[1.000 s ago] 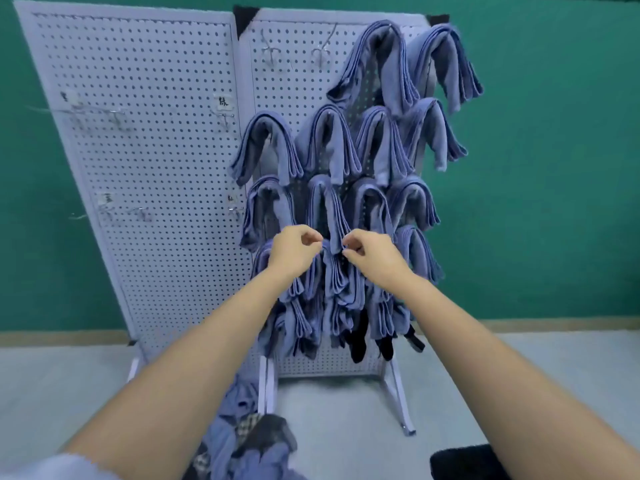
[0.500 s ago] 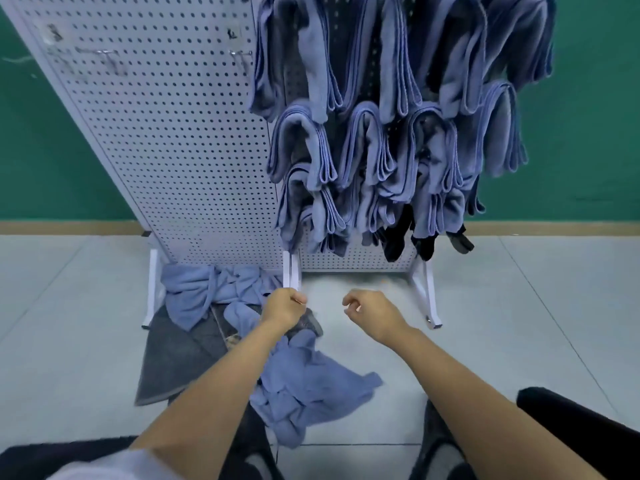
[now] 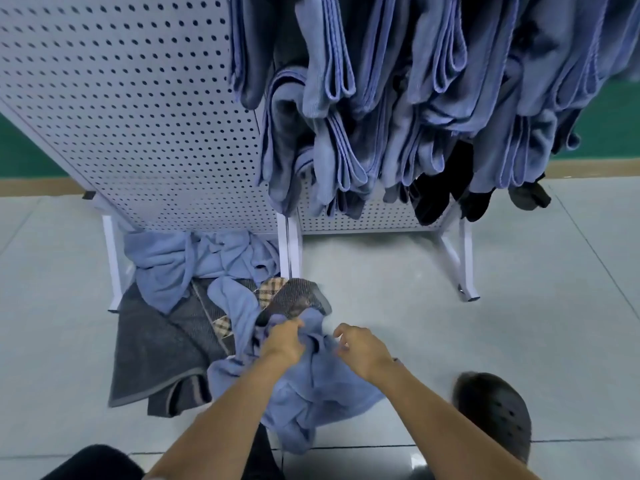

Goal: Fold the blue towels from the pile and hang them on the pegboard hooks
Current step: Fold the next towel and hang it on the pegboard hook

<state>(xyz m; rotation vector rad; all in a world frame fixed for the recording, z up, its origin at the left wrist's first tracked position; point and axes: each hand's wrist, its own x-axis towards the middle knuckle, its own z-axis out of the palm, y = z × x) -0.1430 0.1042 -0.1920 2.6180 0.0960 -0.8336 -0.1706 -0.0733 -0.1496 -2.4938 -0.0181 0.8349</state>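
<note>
A crumpled blue towel (image 3: 311, 396) lies on the floor in front of me, part of a loose pile with more blue towels (image 3: 194, 261) behind it. My left hand (image 3: 282, 342) is closed on a bunched fold at the towel's top edge. My right hand (image 3: 362, 348) hovers just to the right of that fold, fingers curled and apart, touching or nearly touching the cloth. Several folded blue towels (image 3: 381, 109) hang from hooks on the white pegboard (image 3: 138, 116) above.
A dark grey cloth (image 3: 156, 355) and a plaid-patterned piece (image 3: 277, 292) lie under the pile. The pegboard's white legs (image 3: 464, 268) stand on the tiled floor. Dark items (image 3: 436, 192) hang below the towels. My dark shoe (image 3: 495, 414) is at the lower right.
My view dropped from the pegboard to the floor. Both hands came down from the hung towels to the pile, and my left hand has closed on a blue towel.
</note>
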